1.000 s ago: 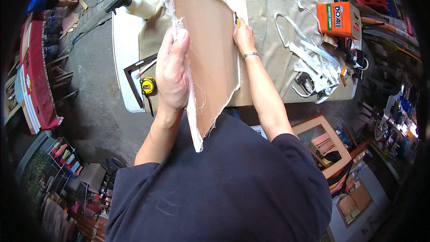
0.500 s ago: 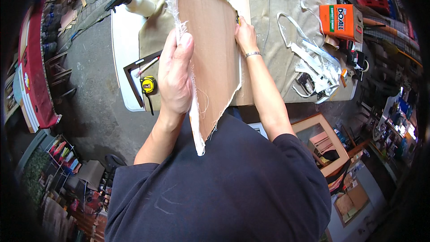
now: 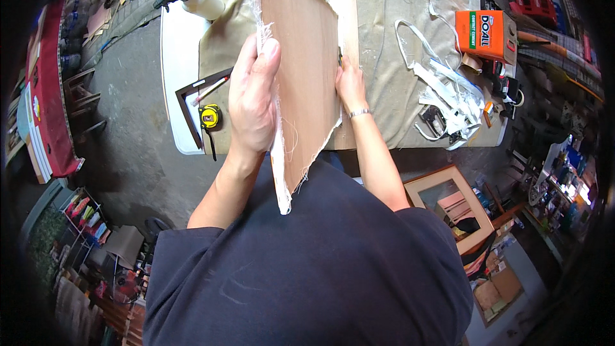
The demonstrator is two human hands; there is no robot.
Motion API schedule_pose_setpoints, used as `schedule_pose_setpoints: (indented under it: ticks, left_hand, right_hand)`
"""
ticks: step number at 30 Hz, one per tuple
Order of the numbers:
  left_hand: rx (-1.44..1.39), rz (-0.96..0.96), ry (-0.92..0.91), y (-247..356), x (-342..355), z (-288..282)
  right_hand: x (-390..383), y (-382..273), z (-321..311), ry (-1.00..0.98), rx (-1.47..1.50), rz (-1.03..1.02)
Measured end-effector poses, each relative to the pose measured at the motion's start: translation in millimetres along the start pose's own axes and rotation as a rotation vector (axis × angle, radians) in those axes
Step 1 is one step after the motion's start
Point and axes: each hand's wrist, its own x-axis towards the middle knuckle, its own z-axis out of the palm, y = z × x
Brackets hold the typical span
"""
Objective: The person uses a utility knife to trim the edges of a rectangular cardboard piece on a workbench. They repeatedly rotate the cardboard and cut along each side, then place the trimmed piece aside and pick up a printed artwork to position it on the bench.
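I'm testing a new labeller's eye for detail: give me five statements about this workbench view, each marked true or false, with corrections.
1. The left hand grips the brown panel at its frayed left edge. True.
2. The right hand holds a small tool at the panel's right edge. True.
3. The tape measure is red. False: the tape measure is yellow and black.
4. The white strips lie left of the panel. False: the white strips lie to its right.
5. The spray bottle is left of the panel. True.
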Motion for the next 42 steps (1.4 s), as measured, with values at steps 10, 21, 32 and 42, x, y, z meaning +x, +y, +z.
schedule_pose_setpoints:
  ticks: [10,21,32,42]
  left_hand:
    - [-0.082,-0.049,0.051,-1.8,-1.1,0.7]
    - [0.019,0.052,-0.041,-8.0,-2.1,-9.1]
    - [0.255,-0.186,0.001,23.9,-0.8,-95.5]
    - [0.275,-0.136,0.088,51.6,-55.0,-142.2]
  right_hand:
    - [-109.0,22.1,-6.2,-0.097,-0.041,0.022]
    - [-204.8,44.5,-13.2,-0.219,-0.152,0.108]
    - [-40.1,42.6,-6.7,-0.002,0.712,0.214]
    - [23.6,54.0,-27.2,-0.261,0.850,0.170]
